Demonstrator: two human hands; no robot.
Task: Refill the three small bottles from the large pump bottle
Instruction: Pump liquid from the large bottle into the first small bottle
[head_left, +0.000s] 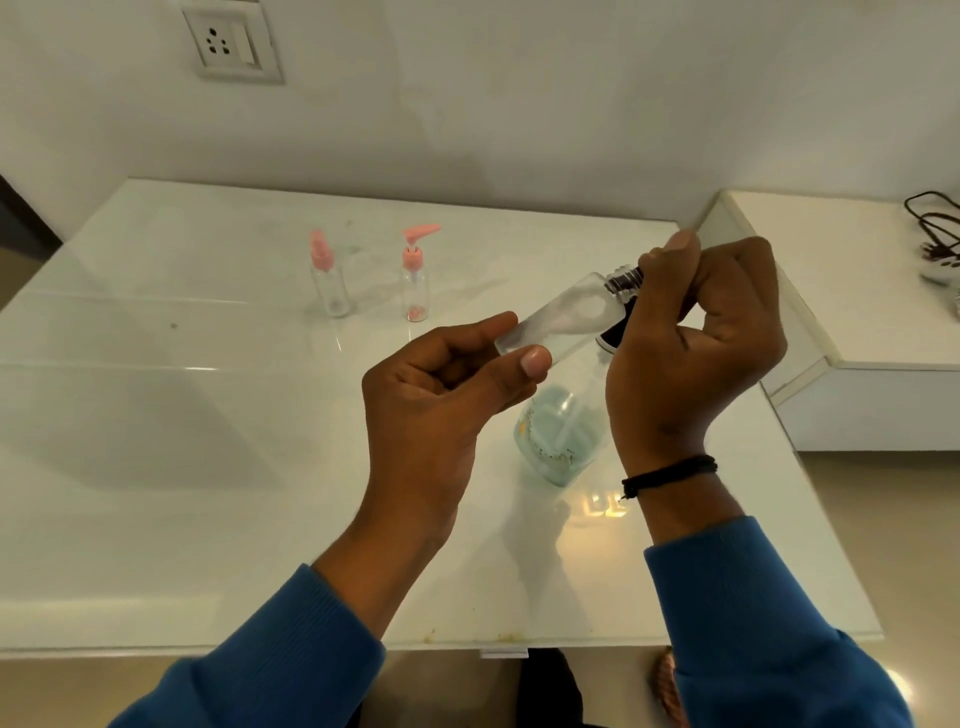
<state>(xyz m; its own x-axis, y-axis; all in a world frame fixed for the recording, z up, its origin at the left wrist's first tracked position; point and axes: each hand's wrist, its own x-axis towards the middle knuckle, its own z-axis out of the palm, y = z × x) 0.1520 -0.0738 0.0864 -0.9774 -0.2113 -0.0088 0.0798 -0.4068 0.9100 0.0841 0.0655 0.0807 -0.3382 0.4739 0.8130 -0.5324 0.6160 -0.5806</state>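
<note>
L hand (436, 384) fingers pinch small bottle (563, 317) base; R hand (696, 332) fingers grip its neck.

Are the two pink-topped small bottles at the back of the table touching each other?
Apart. The head view shows the pink-capped bottle and the pink-pump bottle standing upright side by side, with a clear strip of bare white table between them.

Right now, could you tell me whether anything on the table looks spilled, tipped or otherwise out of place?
Nothing stands out. Two pink-topped small bottles stand upright on the white table. The left hand and right hand hold the frosted bottle tilted above the large pump bottle. No puddle shows.
</note>
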